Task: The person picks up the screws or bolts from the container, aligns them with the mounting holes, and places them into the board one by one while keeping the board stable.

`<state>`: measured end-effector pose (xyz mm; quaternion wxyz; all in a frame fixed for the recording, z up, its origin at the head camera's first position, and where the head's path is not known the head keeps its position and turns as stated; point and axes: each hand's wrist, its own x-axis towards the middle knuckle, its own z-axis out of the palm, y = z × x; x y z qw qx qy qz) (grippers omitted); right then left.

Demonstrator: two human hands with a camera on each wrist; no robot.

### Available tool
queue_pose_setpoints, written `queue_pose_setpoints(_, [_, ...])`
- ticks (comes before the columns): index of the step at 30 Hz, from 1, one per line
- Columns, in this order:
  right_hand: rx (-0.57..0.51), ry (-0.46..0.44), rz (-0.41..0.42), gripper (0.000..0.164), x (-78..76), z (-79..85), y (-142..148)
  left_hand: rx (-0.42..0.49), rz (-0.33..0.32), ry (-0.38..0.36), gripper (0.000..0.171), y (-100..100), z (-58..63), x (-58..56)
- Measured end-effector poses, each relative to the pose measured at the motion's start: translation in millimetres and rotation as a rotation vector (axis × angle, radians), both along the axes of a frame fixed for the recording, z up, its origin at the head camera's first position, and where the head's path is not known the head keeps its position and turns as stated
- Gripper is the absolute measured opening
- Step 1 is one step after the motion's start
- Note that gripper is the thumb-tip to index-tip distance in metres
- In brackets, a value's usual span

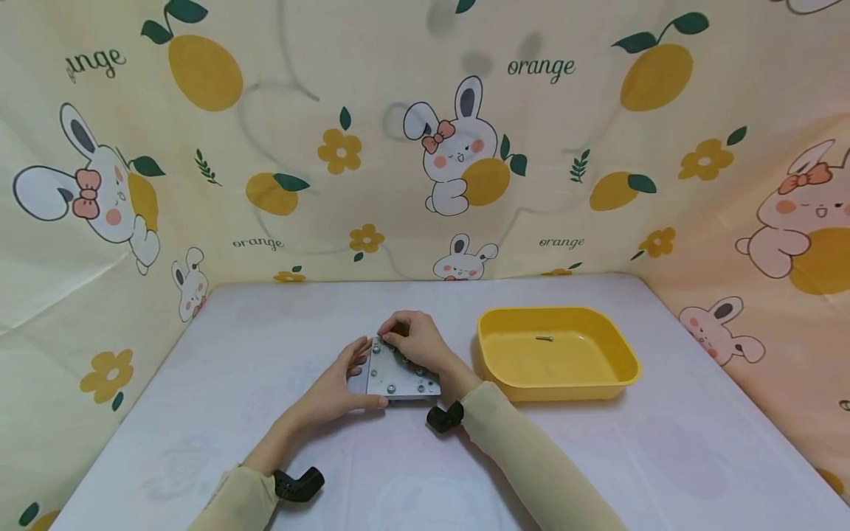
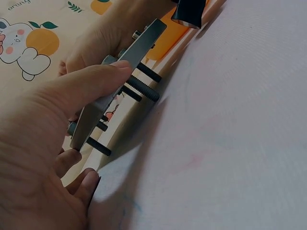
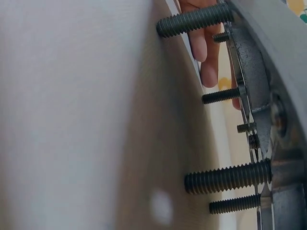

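Observation:
My left hand grips a grey metal plate at its left side, thumb along the near edge and fingers by the far left corner. Bolt heads dot the plate's top face, and threaded bolts of thick and thin sizes stick out underneath, close over the table. Reaching across the plate, my right hand has thumb and index finger pinched together at the far left corner. The fingertips hide the small piece there, and I cannot tell what it is. The right hand also covers part of the plate's slanted right side.
To the right of the plate stands a yellow tray, with one small screw lying in it. A white cloth covers the table. Behind and at both sides hangs a printed curtain. Each wrist wears a black camera mount.

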<state>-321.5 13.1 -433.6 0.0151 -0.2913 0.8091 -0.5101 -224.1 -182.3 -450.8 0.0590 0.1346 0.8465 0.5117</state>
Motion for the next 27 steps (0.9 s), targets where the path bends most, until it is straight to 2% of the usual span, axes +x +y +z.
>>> queue_pose_setpoints(20, [0.012,-0.007,-0.009,0.01,4.8,3.7,0.9,-0.001,-0.003,-0.006,0.115,0.6,0.1,-0.3])
queue_pose_setpoints(24, [-0.001,-0.001,-0.018,0.009,4.8,2.4,0.5,-0.003,-0.004,-0.008,0.116,0.7,0.3,0.2])
queue_pose_setpoints(27, [-0.05,0.019,-0.045,0.008,6.6,1.8,0.0,-0.006,0.001,-0.006,0.117,0.2,-0.2,0.1])
